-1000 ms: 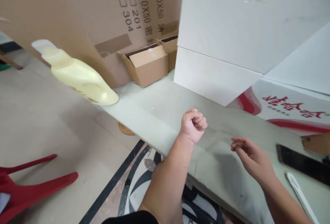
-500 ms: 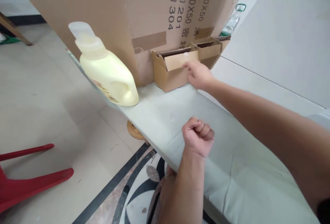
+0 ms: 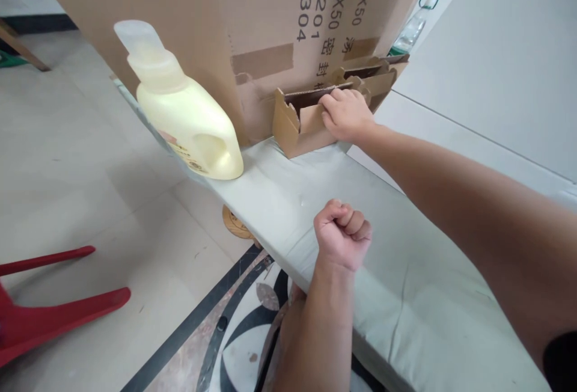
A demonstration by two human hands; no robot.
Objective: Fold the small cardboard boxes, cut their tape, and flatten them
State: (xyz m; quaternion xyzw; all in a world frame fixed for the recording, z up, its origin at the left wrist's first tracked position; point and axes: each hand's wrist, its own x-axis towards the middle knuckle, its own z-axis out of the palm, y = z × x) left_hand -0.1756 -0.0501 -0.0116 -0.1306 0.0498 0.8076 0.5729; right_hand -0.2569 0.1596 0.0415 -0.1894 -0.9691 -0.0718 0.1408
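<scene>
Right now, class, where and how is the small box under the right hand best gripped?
Probably grip the small box by its front wall, coming from above and in front: the top stands open, so the right hand can curl over the edge, while the large carton blocks the back.

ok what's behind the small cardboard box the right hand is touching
Behind the small cardboard box stands the large printed carton, brown tape showing on it. The carton's part directly behind the box is hidden.

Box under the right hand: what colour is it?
The box is light brown, seen in the head view.
</scene>
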